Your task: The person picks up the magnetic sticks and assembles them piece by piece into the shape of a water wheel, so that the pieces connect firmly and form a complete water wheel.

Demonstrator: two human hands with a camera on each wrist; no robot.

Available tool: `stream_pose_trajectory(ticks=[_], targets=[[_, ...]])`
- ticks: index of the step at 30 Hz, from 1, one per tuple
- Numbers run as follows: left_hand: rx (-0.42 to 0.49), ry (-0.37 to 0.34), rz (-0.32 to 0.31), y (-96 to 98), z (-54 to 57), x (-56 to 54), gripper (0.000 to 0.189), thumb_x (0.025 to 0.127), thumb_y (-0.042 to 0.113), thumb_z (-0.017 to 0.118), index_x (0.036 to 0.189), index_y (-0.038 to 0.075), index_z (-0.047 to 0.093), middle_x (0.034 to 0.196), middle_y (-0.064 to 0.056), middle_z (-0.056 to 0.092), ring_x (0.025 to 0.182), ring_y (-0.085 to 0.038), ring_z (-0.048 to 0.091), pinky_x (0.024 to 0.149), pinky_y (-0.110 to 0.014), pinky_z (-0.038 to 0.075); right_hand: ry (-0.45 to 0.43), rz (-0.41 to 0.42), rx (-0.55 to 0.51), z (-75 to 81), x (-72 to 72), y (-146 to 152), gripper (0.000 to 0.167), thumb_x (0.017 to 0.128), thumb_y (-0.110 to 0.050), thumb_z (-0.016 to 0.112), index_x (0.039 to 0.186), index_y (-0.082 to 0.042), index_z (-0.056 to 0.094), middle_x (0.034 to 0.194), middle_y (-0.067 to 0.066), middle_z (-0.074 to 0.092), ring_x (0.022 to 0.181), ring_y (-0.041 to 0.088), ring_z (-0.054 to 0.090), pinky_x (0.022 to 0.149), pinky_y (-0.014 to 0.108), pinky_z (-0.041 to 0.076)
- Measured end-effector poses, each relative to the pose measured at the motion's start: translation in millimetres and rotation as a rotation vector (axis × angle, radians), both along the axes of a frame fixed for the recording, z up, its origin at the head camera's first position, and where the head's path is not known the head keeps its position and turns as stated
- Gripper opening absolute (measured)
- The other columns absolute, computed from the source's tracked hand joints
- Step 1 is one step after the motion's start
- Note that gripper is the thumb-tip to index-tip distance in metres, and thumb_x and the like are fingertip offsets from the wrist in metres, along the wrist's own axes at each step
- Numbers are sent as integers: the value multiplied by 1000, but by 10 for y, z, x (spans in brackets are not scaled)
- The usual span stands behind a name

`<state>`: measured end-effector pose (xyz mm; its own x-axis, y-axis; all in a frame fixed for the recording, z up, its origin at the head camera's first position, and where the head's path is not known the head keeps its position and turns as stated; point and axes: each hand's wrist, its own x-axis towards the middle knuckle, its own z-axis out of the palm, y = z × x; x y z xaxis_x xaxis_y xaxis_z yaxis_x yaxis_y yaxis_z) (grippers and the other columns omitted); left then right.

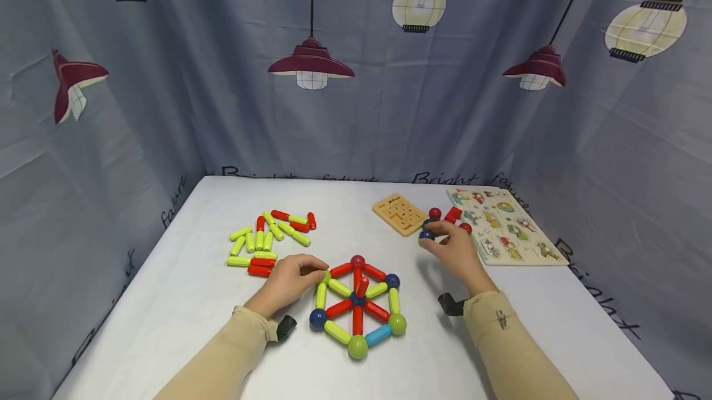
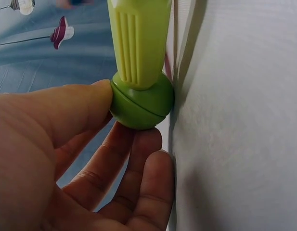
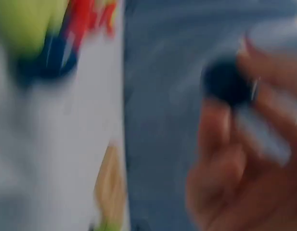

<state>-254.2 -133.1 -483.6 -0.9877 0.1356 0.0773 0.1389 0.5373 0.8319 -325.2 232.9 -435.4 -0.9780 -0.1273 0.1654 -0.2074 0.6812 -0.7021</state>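
A flat hexagonal wheel of magnetic rods and balls lies in front of me, with a blue hub ball (image 1: 358, 299) and a short red rod (image 1: 363, 287) rising from it. At its upper left corner my left hand (image 1: 292, 281) pinches a green ball (image 2: 143, 103) between thumb and fingers. A yellow-green rod (image 2: 138, 45) is joined to that ball. To the right of the wheel, my right hand (image 1: 456, 251) holds a dark blue ball (image 3: 227, 82) in its fingertips, apart from the wheel. The right wrist view is blurred.
Loose yellow-green and red rods (image 1: 269, 230) lie at the back left. Beyond the right hand are red balls (image 1: 435, 213) and red pieces (image 1: 453, 214). A wooden number board (image 1: 399, 213) and a picture puzzle board (image 1: 503, 224) lie at the back right, before a grey curtain (image 1: 356, 128).
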Motion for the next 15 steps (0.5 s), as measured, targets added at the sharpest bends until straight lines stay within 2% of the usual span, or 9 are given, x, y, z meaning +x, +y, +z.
stream_pose_trajectory(ticks=[3, 5, 6, 8, 10, 15], targets=[[-1, 6, 0, -1, 9, -6, 14, 96, 22, 75, 109, 24, 79, 108, 12, 73, 99, -10, 65, 93, -37, 54, 52, 273, -130, 156, 286, -285, 36, 91, -25, 80, 125, -16, 72, 116, 5, 71, 92, 26, 62, 70, 32, 55], [-3, 7, 3, -3, 12, -8, 14, 96, 23, 75, 109, 25, 79, 108, 12, 73, 99, -10, 65, 93, -38, 54, 65, 442, -156, 197, 427, -451, 33, 91, -23, 81, 123, -19, 73, 111, 1, 71, 90, 24, 63, 68, 30, 55], [-4, 7, 4, -5, 12, -8, 14, 96, 23, 75, 109, 25, 79, 108, 12, 73, 99, -10, 65, 94, -38, 54, 70, 498, -147, 203, 482, -520, 33, 91, -23, 81, 122, -21, 73, 109, -2, 71, 88, 22, 62, 67, 29, 54], [-4, 7, 4, -8, 8, -11, 14, 96, 23, 75, 109, 25, 79, 108, 12, 73, 99, -11, 64, 94, -38, 54, 71, 556, -128, 193, 559, -636, 32, 91, -22, 81, 121, -26, 73, 107, -7, 69, 86, 18, 61, 66, 28, 53], [-5, 7, 5, -13, 3, -10, 14, 96, 24, 75, 109, 26, 79, 108, 12, 73, 99, -11, 64, 94, -38, 54, 65, 576, -114, 161, 600, -715, 32, 91, -22, 80, 122, -30, 72, 108, -10, 68, 86, 15, 59, 68, 27, 52], [-8, 5, 1, -17, -11, -3, 14, 96, 23, 75, 109, 25, 79, 107, 12, 73, 99, -10, 65, 94, -38, 54, 29, 629, -99, 84, 604, -744, 39, 94, -29, 77, 132, -28, 68, 120, -4, 68, 89, 18, 60, 71, 31, 54]])
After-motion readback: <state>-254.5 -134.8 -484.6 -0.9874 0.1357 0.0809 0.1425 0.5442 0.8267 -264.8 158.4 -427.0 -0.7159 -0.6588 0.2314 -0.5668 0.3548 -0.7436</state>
